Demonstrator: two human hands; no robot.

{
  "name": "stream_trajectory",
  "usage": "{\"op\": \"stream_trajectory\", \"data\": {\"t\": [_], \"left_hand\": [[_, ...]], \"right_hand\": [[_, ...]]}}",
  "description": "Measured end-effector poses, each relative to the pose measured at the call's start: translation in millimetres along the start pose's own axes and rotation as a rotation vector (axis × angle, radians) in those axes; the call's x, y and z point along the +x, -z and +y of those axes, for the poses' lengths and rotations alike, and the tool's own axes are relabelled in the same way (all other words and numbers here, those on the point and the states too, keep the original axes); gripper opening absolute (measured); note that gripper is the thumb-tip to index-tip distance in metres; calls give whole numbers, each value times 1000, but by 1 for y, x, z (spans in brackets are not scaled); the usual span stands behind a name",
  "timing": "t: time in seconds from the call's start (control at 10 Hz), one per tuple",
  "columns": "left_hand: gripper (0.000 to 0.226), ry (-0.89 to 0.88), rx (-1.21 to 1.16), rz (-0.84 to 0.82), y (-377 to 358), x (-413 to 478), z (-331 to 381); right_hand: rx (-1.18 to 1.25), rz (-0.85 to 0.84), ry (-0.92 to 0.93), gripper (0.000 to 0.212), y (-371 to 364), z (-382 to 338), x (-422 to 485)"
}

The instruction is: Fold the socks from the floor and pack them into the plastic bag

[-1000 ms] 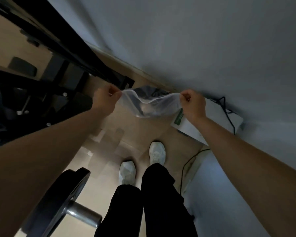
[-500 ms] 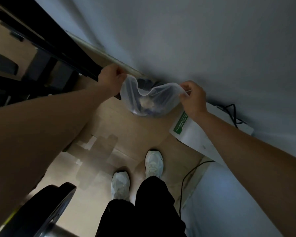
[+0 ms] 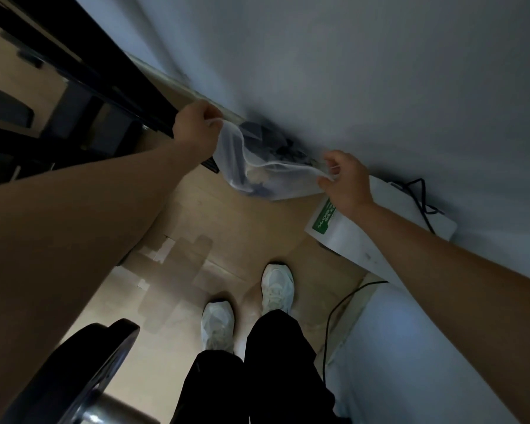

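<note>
- The left hand [image 3: 195, 131] is closed in a fist on the left rim of the plastic bag [image 3: 236, 154], right beside the black metal frame [image 3: 110, 87] on its outer side. Swinging the bag further that way could catch the thin film on the frame and tear it.
- The plastic bag hangs between the two hands, above the floor [image 3: 242, 234], with its mouth stretched into a shallow, sagging slit. If either rim slides out of a grip, the mouth would tip and spill its load.
- The socks [image 3: 257, 183] sit low in the bag's belly, below and between the hands, as dark and pale bundles. They may be loosely folded, though the film blurs them too much to be sure. A shake to settle them could undo the folds.
- Just beyond the bag, against the wall, lies a dark heap [image 3: 276, 142], possibly more socks. Missing it would leave the packing unfinished.
- The right hand [image 3: 348, 185] pinches the right rim with thumb and fingertips only, the other fingers loosely curled. This is the weaker hold and the likelier one to slip under the load.
- Below the right hand a white pouch with a green label [image 3: 349, 237] lies on the floor, with a black cable [image 3: 423, 206] past it. Stepping that way risks a snag or a slip.
</note>
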State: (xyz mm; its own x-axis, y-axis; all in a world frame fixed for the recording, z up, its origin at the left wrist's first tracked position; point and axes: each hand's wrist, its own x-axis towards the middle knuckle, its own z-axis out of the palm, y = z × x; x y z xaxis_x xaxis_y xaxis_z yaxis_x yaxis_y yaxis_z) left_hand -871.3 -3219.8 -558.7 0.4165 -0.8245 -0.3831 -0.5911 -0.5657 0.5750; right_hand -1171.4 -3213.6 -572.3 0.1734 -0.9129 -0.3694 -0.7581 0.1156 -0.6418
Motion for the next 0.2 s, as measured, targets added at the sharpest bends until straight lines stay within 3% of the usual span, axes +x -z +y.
{"op": "stream_trajectory", "data": {"t": [0.2], "left_hand": [[35,-29,59,-35,9,-17,-12]], "right_hand": [[-9,-26,27,47,-5,-11,-14]]}}
